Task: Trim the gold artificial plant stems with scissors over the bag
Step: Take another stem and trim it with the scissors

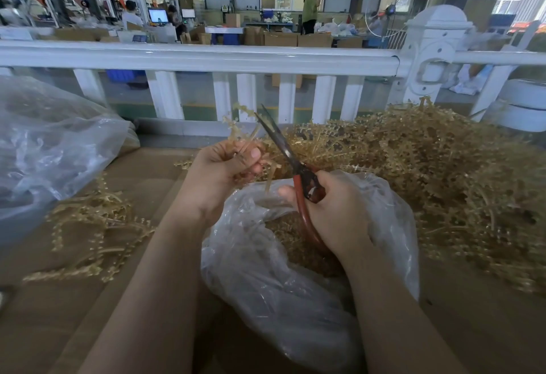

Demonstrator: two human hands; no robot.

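Cutting step in hand: left hand (220, 166) pinches gold stem (240, 134) above bag (266, 279), right hand (334, 211) grips scissors (283, 149), blades at stem; next likely needs closing blades squarely.

Head view | single wide-angle camera, worn high | faces forward and down | close over table (141, 172) | railing (206, 59) beyond
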